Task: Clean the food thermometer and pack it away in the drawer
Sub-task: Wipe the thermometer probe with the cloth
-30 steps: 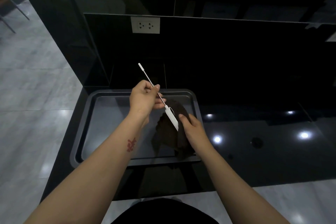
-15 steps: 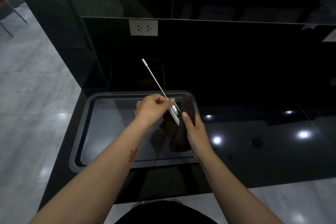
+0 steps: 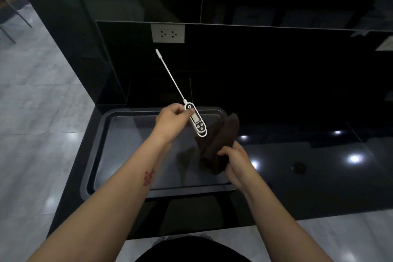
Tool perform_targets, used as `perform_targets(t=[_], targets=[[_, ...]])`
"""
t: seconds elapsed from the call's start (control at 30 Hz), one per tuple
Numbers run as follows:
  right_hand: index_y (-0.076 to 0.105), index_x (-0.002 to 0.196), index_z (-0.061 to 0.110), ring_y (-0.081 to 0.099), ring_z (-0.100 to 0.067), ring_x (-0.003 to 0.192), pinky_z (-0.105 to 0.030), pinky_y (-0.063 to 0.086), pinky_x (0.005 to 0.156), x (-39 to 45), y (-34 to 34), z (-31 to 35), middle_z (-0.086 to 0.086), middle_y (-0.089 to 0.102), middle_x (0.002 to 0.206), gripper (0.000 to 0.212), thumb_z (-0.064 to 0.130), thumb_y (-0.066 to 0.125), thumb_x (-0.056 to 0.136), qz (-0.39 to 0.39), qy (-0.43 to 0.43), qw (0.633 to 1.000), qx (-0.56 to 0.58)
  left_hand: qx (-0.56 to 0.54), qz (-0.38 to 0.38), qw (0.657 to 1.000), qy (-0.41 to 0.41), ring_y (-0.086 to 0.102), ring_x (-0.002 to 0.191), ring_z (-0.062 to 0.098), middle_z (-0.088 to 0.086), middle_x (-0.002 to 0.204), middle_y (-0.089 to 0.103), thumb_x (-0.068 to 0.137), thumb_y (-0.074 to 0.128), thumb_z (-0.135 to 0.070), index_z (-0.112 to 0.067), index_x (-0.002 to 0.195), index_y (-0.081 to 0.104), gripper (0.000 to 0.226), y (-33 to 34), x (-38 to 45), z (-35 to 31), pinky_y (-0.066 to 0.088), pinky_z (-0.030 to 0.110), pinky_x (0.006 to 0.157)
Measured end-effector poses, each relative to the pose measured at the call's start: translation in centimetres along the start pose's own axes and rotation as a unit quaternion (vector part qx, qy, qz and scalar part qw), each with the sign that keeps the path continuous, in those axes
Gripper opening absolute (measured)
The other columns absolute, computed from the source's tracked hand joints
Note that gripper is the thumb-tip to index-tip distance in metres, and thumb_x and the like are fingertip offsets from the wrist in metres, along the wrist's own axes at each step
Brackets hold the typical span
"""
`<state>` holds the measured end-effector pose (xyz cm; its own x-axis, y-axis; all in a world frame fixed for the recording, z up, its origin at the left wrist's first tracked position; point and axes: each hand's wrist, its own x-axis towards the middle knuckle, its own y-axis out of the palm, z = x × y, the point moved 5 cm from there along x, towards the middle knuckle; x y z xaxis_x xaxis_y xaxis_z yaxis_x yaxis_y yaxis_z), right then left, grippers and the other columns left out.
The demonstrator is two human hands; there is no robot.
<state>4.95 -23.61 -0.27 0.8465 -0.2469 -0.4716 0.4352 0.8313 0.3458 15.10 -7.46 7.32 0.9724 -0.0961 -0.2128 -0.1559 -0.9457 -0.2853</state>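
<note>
The white food thermometer (image 3: 198, 122) has a long thin probe that points up and to the left, its tip near the wall socket. My left hand (image 3: 172, 120) pinches the top of its body, with the display and buttons facing me. My right hand (image 3: 232, 160) grips a dark brown cloth (image 3: 221, 142) just below and right of the thermometer body. The cloth's upper end stands free, apart from the thermometer. Both are held above the right part of a dark metal tray (image 3: 93, 155).
The tray lies on a glossy black counter (image 3: 308, 176) with light reflections. A black backsplash with a white double socket (image 3: 168, 33) rises behind. Grey tiled floor (image 3: 36, 123) lies to the left and below the counter's front edge.
My left hand slid down the probe to the thermometer's body and turned its face toward me. My right hand pulled the cloth off the body and lowered it to the right.
</note>
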Motion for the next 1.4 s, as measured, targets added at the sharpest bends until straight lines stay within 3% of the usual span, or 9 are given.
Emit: perform_targets(t=[0.07, 0.17, 0.27, 0.43, 0.73, 0.9, 1.03, 1.17, 1.4], targets=[[0.061, 0.118, 0.002, 0.065, -0.030, 0.103, -0.033, 0.054, 0.085, 0.0, -0.7, 0.8, -0.014, 0.072, 0.104, 0.038, -0.015, 0.046, 0.088, -0.016, -0.009, 1.000, 0.019, -0.078, 0.082, 0.994, -0.004, 0.058, 0.074, 0.017, 0.002, 0.074, 0.063, 0.094, 0.059, -0.022, -0.010, 0.089, 0.060, 0.013, 0.0, -0.6, -1.0, 0.048, 0.020, 0.063], [0.054, 0.131, -0.003, 0.059, -0.036, 0.119, -0.044, 0.047, 0.104, 0.7, -1.4, 2.1, -0.024, 0.064, 0.124, 0.038, -0.007, 0.052, 0.093, -0.024, -0.028, 0.996, 0.075, -0.117, 0.250, 0.959, -0.060, 0.070, 0.087, 0.035, 0.018, 0.101, 0.074, 0.100, 0.053, -0.019, -0.009, 0.100, 0.054, 0.010, 0.5, -2.7, -1.5, 0.059, 0.035, 0.070], [0.047, 0.140, 0.016, 0.059, -0.037, 0.121, -0.058, 0.044, 0.103, 1.2, -1.2, 3.7, -0.017, 0.061, 0.133, 0.045, 0.005, 0.053, 0.096, -0.007, -0.035, 0.994, 0.100, -0.048, 0.334, 0.938, -0.079, 0.073, 0.084, 0.032, 0.015, 0.102, 0.075, 0.098, 0.056, -0.022, -0.011, 0.107, 0.056, 0.014, 1.1, -4.5, -0.6, 0.061, 0.040, 0.074], [0.045, 0.138, 0.025, 0.066, -0.033, 0.111, -0.061, 0.049, 0.093, 1.1, 0.9, 5.6, -0.013, 0.064, 0.130, 0.042, 0.017, 0.054, 0.098, 0.025, -0.052, 0.995, 0.081, -0.033, 0.343, 0.933, -0.102, 0.071, 0.071, 0.023, 0.012, 0.100, 0.076, 0.097, 0.058, -0.025, -0.008, 0.114, 0.057, 0.024, 2.3, -5.9, 1.1, 0.057, 0.029, 0.061], [0.046, 0.137, 0.023, 0.067, -0.032, 0.111, -0.049, 0.051, 0.097, 0.3, 3.0, 4.8, -0.013, 0.065, 0.128, 0.047, 0.015, 0.062, 0.093, 0.071, -0.033, 0.995, 0.065, -0.048, 0.347, 0.930, -0.114, 0.071, 0.078, 0.030, 0.020, 0.102, 0.074, 0.097, 0.059, -0.024, -0.010, 0.110, 0.059, 0.020, 2.4, -6.1, 2.4, 0.061, 0.041, 0.071], [0.062, 0.120, 0.001, 0.065, -0.036, 0.112, -0.037, 0.055, 0.086, 0.5, 3.0, 4.4, -0.021, 0.068, 0.119, 0.033, 0.001, 0.066, 0.087, 0.021, -0.045, 0.999, 0.002, -0.050, 0.343, 0.930, -0.119, 0.072, 0.074, 0.029, 0.019, 0.099, 0.075, 0.097, 0.058, -0.023, -0.012, 0.105, 0.060, 0.013, 2.9, -6.4, 2.7, 0.062, 0.041, 0.069], [0.065, 0.109, 0.003, 0.070, -0.028, 0.101, -0.035, 0.055, 0.091, 1.2, 2.5, 5.0, -0.015, 0.072, 0.106, 0.025, -0.004, 0.068, 0.085, -0.016, -0.062, 0.998, 0.004, -0.036, 0.334, 0.935, -0.115, 0.072, 0.075, 0.029, 0.018, 0.099, 0.075, 0.096, 0.060, -0.023, -0.010, 0.108, 0.062, 0.018, 3.2, -6.5, 3.2, 0.062, 0.042, 0.069], [0.064, 0.115, -0.002, 0.068, -0.029, 0.106, -0.042, 0.051, 0.100, 2.1, 2.2, 5.7, -0.018, 0.071, 0.111, 0.031, -0.004, 0.068, 0.085, -0.033, -0.077, 0.996, 0.021, -0.024, 0.322, 0.940, -0.110, 0.070, 0.071, 0.026, 0.018, 0.102, 0.074, 0.096, 0.061, -0.024, -0.009, 0.110, 0.063, 0.021, 3.2, -6.5, 3.6, 0.062, 0.039, 0.066], [0.064, 0.106, 0.002, 0.070, -0.026, 0.093, -0.033, 0.057, 0.079, 0.8, 2.5, 3.9, -0.014, 0.072, 0.099, 0.021, -0.001, 0.069, 0.085, -0.058, -0.060, 0.996, -0.012, -0.030, 0.291, 0.948, -0.124, 0.071, 0.073, 0.024, 0.011, 0.096, 0.077, 0.094, 0.063, -0.029, -0.010, 0.101, 0.065, 0.021, 3.1, -6.1, 3.7, 0.061, 0.037, 0.067]])
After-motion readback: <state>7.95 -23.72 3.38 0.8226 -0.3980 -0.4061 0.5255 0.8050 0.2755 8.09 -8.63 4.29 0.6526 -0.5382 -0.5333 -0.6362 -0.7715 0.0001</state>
